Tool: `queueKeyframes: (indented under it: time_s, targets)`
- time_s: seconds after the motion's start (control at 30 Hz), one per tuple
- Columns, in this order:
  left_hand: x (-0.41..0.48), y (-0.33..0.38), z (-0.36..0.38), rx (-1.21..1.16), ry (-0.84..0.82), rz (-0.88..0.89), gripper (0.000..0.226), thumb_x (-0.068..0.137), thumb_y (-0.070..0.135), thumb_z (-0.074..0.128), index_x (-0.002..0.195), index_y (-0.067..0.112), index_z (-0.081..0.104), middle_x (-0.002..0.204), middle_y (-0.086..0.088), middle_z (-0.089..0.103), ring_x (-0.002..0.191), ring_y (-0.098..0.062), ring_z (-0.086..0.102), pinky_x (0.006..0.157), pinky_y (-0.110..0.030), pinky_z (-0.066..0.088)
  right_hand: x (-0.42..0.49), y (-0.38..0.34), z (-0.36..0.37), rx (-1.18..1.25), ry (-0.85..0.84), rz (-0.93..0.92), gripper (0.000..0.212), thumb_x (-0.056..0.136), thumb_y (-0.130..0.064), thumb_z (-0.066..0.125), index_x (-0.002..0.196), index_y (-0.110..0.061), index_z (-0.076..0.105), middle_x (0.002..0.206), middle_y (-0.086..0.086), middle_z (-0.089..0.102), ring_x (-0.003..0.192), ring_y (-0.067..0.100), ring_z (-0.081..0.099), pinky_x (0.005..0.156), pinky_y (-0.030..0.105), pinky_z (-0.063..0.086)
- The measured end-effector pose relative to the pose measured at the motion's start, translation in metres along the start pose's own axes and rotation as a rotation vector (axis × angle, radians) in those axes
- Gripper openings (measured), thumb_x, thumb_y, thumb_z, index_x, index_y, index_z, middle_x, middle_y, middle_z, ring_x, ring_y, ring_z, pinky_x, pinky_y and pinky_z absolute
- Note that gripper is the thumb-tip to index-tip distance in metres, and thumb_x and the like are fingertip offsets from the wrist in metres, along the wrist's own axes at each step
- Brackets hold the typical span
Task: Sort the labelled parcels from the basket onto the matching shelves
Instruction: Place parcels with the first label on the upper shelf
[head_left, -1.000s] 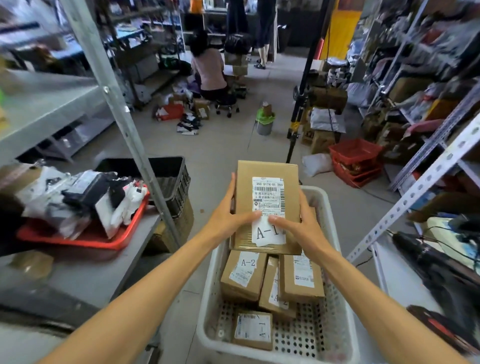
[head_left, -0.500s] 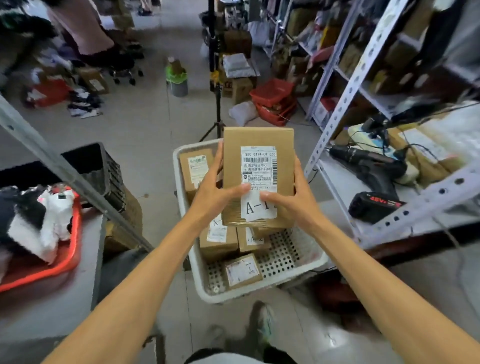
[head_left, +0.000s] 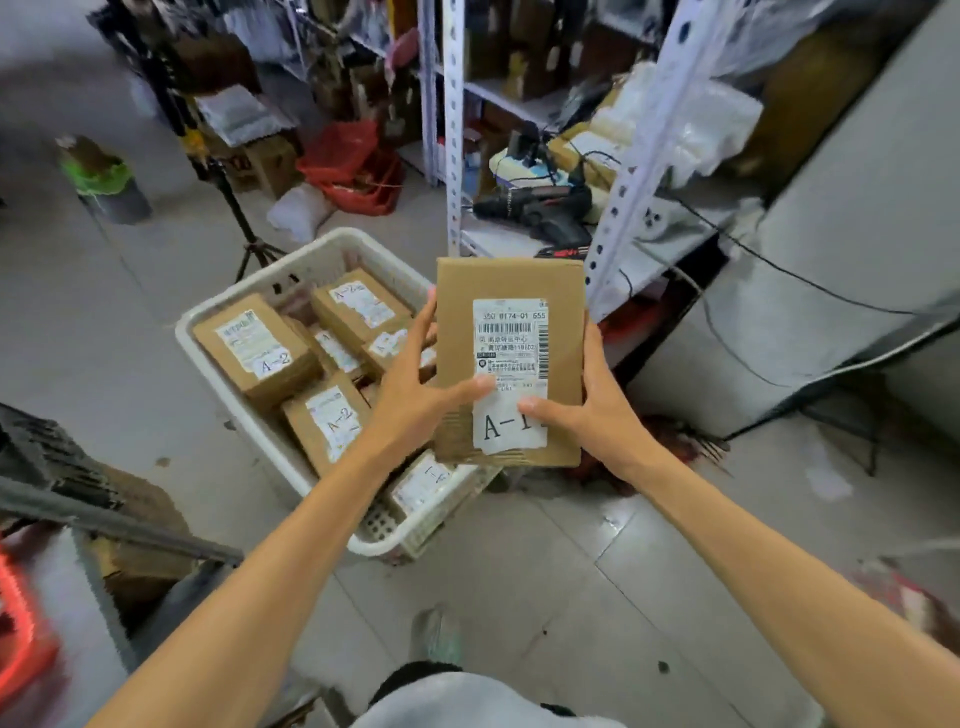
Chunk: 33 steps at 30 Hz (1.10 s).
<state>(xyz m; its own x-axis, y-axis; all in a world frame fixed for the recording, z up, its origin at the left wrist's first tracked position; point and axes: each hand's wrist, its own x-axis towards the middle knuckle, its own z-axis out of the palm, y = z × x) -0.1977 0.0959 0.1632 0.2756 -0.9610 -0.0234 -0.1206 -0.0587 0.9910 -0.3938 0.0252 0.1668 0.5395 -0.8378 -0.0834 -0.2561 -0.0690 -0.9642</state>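
I hold a flat brown cardboard parcel (head_left: 506, 291) upright in front of me, its white label reading A-1. My left hand (head_left: 415, 395) grips its left edge with the thumb across the label. My right hand (head_left: 592, 410) grips the right edge, thumb on the label too. Below and to the left stands the white plastic basket (head_left: 249, 291) on the floor, with several brown parcels inside. Two of them, parcel (head_left: 257, 348) and parcel (head_left: 327, 421), show A-2 labels.
A white metal shelf rack (head_left: 452, 130) rises just behind the parcel, with a black power drill (head_left: 540, 208) and cables on its low shelf. Red crates (head_left: 353, 166), a tripod (head_left: 234, 202) and a green-lined bin (head_left: 104, 182) stand on the floor. A grey cabinet (head_left: 831, 234) is at right.
My view has swung to the right and down, so the basket now lies at the left and the white rack is nearer. Both hands keep the same hold on the A-1 parcel.
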Motion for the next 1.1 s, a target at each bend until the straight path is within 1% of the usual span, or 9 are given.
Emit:
queueKeyframes:
  time_s: [0.1, 0.27, 0.4, 0.5, 0.63, 0.73, 0.87, 0.97, 1.1]
  targets:
    - [-0.013, 0.004, 0.027, 0.037, -0.085, 0.013, 0.106, 0.069, 0.039, 0.082, 0.149, 0.046, 0.014, 0.144, 0.019, 0.042, 0.128, 0.006, 0.042, 0.103, -0.037, 0.045, -0.031, 0.008, -0.018, 0.019, 0.05, -0.003, 0.112, 0.078, -0.006, 0.077, 0.153, -0.031, -0.002, 0.146, -0.012, 0.04, 0.129, -0.003, 0.043, 0.106, 0.022, 0.041]
    - [-0.029, 0.019, 0.076, 0.093, -0.248, 0.033, 0.114, 0.061, 0.049, 0.083, 0.146, 0.055, 0.007, 0.15, 0.014, 0.039, 0.134, -0.007, 0.042, 0.107, -0.045, 0.042, -0.088, 0.02, -0.062, 0.041, 0.14, 0.018, 0.115, 0.074, -0.013, 0.079, 0.151, -0.041, -0.002, 0.148, -0.011, 0.039, 0.132, 0.007, 0.044, 0.107, 0.047, 0.042]
    - [-0.034, 0.039, 0.126, 0.096, -0.362, 0.083, 0.116, 0.06, 0.052, 0.081, 0.148, 0.051, 0.005, 0.15, 0.018, 0.036, 0.133, -0.001, 0.041, 0.11, -0.04, 0.039, -0.134, 0.023, -0.108, 0.048, 0.241, 0.033, 0.111, 0.071, -0.014, 0.076, 0.15, -0.046, 0.005, 0.143, -0.011, 0.046, 0.126, 0.014, 0.051, 0.103, 0.048, 0.045]
    - [-0.035, 0.06, 0.174, 0.096, -0.428, 0.177, 0.112, 0.062, 0.047, 0.081, 0.149, 0.047, 0.01, 0.141, 0.026, 0.037, 0.122, 0.015, 0.041, 0.103, -0.022, 0.04, -0.17, 0.02, -0.147, 0.051, 0.345, 0.018, 0.112, 0.068, -0.007, 0.074, 0.15, -0.045, 0.009, 0.14, -0.006, 0.05, 0.121, 0.017, 0.056, 0.099, 0.047, 0.049]
    - [-0.037, 0.094, 0.255, 0.041, -0.499, 0.273, 0.109, 0.061, 0.044, 0.083, 0.146, 0.053, 0.016, 0.142, 0.007, 0.04, 0.123, -0.004, 0.049, 0.102, -0.036, 0.046, -0.221, 0.01, -0.205, 0.039, 0.53, -0.041, 0.107, 0.07, -0.008, 0.071, 0.149, -0.047, 0.012, 0.141, -0.001, 0.05, 0.124, 0.024, 0.053, 0.098, 0.053, 0.048]
    - [-0.041, 0.124, 0.322, -0.069, -0.599, 0.299, 0.106, 0.068, 0.023, 0.085, 0.15, 0.036, 0.019, 0.139, 0.006, 0.045, 0.114, -0.004, 0.055, 0.09, -0.022, 0.053, -0.261, 0.0, -0.248, 0.039, 0.695, -0.047, 0.106, 0.072, -0.007, 0.07, 0.151, -0.042, 0.008, 0.138, -0.001, 0.053, 0.124, 0.023, 0.055, 0.097, 0.052, 0.049]
    - [-0.049, 0.168, 0.406, -0.126, -0.79, 0.379, 0.089, 0.072, 0.012, 0.08, 0.144, 0.028, 0.03, 0.12, 0.023, 0.051, 0.095, 0.015, 0.057, 0.069, -0.004, 0.048, -0.319, -0.011, -0.292, -0.009, 0.945, -0.018, 0.104, 0.079, -0.005, 0.072, 0.151, -0.042, 0.007, 0.135, -0.008, 0.055, 0.12, 0.013, 0.057, 0.092, 0.04, 0.054]
    - [-0.059, 0.195, 0.467, -0.211, -0.985, 0.388, 0.097, 0.067, 0.018, 0.085, 0.145, 0.035, 0.031, 0.123, 0.02, 0.055, 0.104, 0.003, 0.062, 0.075, -0.019, 0.056, -0.36, -0.023, -0.315, -0.059, 1.145, 0.008, 0.097, 0.085, -0.006, 0.069, 0.151, -0.042, 0.009, 0.137, -0.011, 0.053, 0.12, 0.006, 0.056, 0.092, 0.031, 0.054]
    - [-0.082, 0.229, 0.538, -0.324, -1.249, 0.395, 0.1, 0.062, 0.023, 0.084, 0.143, 0.046, 0.031, 0.129, 0.007, 0.055, 0.109, -0.017, 0.065, 0.075, -0.036, 0.059, -0.415, -0.044, -0.337, -0.166, 1.363, 0.064, 0.098, 0.085, -0.011, 0.071, 0.15, -0.047, 0.006, 0.145, -0.014, 0.044, 0.128, 0.005, 0.048, 0.104, 0.039, 0.046]
